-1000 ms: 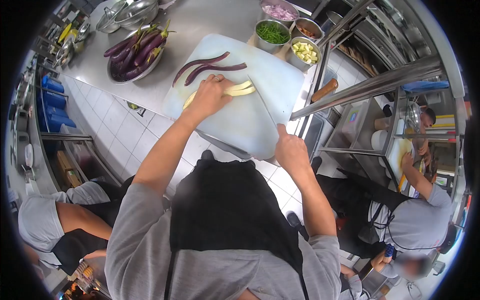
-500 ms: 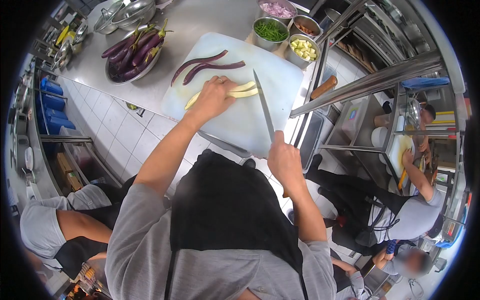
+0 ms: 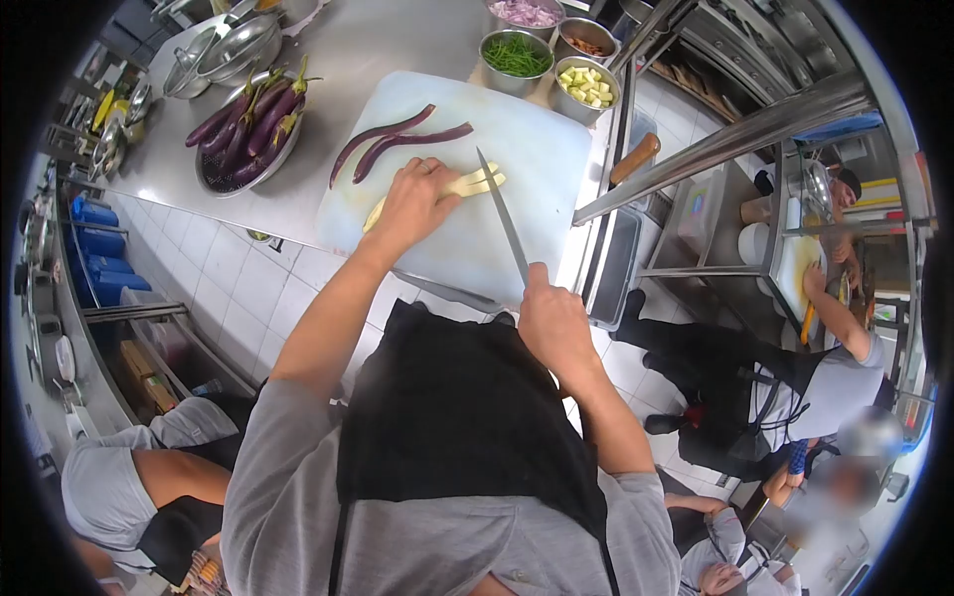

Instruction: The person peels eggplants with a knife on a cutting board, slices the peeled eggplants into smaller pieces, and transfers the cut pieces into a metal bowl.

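Partly under left fingers (image 3: 423, 169): pale eggplant strips (image 3: 465, 186).

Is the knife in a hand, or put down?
In a hand: the right hand grips the knife, its handle hidden in the grip, the blade over the cutting board.

under left hand (image 3: 415, 199): smooth matt plastic cutting board (image 3: 447, 248). in right hand (image 3: 556, 326): smooth metal-bladed knife (image 3: 504, 221). beyond left hand: satin metal counter (image 3: 343, 50), glossy-skinned eggplants (image 3: 237, 142). bodyward of both hands: matt cloth apron (image 3: 452, 407).
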The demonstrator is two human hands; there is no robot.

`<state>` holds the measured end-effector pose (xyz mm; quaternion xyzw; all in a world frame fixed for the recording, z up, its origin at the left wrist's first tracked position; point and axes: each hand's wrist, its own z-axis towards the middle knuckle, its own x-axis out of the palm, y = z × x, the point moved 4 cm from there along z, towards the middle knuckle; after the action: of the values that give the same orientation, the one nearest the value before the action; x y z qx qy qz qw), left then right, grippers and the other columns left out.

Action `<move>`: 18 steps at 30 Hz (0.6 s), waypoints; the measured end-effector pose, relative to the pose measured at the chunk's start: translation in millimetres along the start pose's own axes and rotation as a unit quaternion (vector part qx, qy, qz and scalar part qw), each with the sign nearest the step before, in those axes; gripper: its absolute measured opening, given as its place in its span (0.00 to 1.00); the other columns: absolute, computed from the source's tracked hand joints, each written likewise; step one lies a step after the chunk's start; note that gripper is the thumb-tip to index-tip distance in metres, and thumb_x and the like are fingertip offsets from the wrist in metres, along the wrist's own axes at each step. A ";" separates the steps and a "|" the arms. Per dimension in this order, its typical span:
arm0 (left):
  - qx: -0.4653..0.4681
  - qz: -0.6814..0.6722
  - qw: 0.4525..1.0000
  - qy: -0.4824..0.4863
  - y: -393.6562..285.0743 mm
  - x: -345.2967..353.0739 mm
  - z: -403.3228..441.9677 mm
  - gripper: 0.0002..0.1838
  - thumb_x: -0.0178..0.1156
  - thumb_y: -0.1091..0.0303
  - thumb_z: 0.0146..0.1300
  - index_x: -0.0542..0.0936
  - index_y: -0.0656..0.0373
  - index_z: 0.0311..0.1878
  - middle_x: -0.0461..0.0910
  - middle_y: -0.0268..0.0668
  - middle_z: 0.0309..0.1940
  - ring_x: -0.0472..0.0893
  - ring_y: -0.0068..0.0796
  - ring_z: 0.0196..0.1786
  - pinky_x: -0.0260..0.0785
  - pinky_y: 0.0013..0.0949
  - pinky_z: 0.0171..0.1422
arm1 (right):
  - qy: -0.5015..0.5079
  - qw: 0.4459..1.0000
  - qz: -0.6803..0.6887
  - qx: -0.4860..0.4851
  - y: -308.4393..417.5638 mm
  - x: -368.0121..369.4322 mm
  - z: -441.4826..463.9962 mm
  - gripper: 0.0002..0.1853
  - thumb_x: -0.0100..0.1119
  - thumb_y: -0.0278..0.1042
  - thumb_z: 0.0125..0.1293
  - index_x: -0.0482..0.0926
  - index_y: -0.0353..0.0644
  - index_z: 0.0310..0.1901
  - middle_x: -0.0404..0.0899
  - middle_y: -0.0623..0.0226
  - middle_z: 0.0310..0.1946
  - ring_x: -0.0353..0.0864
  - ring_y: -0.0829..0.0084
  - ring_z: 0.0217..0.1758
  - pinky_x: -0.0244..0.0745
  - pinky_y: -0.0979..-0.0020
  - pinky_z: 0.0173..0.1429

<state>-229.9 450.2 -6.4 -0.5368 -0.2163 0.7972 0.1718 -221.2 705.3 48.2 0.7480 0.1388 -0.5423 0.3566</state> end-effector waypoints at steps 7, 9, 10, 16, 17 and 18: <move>0.017 -0.027 0.999 0.009 0.2 1.6 3.5 0.17 0.73 0.73 0.55 0.86 0.63 0.49 0.84 0.46 0.48 0.80 0.52 0.54 0.73 0.49 0.62 | 0.032 0.999 -0.004 0.019 6.6 8.0 -4.5 0.14 0.54 0.19 0.62 0.68 0.30 0.49 0.83 0.42 0.24 0.88 0.41 0.30 0.85 0.47 0.39; 0.020 -0.031 0.999 0.016 -0.7 0.4 5.3 0.17 0.73 0.74 0.54 0.85 0.64 0.49 0.84 0.46 0.48 0.80 0.52 0.53 0.74 0.49 0.61 | 0.042 0.999 -0.005 0.023 8.9 10.2 -3.8 0.15 0.55 0.20 0.61 0.69 0.29 0.50 0.84 0.42 0.24 0.88 0.41 0.31 0.85 0.48 0.39; 0.022 -0.034 0.999 0.018 -1.9 -0.5 5.9 0.17 0.73 0.74 0.54 0.85 0.64 0.49 0.84 0.46 0.48 0.80 0.52 0.53 0.74 0.49 0.61 | 0.046 0.999 -0.007 0.024 10.4 10.1 -3.4 0.16 0.55 0.20 0.61 0.69 0.29 0.51 0.84 0.42 0.25 0.88 0.42 0.31 0.85 0.48 0.39; 0.030 -0.029 0.997 0.060 -4.8 -1.2 12.6 0.18 0.71 0.76 0.55 0.82 0.63 0.50 0.82 0.47 0.49 0.79 0.53 0.53 0.73 0.50 0.61 | 0.048 0.997 -0.055 0.007 12.3 6.5 -5.9 0.21 0.58 0.21 0.61 0.69 0.26 0.56 0.84 0.44 0.26 0.89 0.44 0.31 0.86 0.51 0.38; 0.029 -0.026 0.997 0.066 -6.4 -2.2 13.9 0.18 0.71 0.77 0.54 0.82 0.63 0.50 0.82 0.48 0.49 0.79 0.53 0.54 0.73 0.50 0.62 | 0.044 0.997 -0.063 -0.001 12.0 5.4 -6.1 0.22 0.59 0.22 0.61 0.69 0.26 0.56 0.84 0.45 0.26 0.89 0.45 0.30 0.86 0.52 0.38; 0.031 -0.025 0.997 0.069 -7.0 -2.8 14.9 0.18 0.71 0.77 0.54 0.81 0.62 0.50 0.82 0.48 0.49 0.79 0.53 0.54 0.73 0.50 0.62 | 0.050 0.997 -0.066 0.001 11.6 4.6 -5.5 0.22 0.59 0.22 0.61 0.69 0.26 0.57 0.84 0.45 0.25 0.89 0.45 0.30 0.86 0.52 0.38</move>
<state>-242.3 452.3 4.5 -0.5795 -0.1926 0.7601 0.2222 -208.7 700.1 49.4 0.7637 0.2045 -0.5269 0.3120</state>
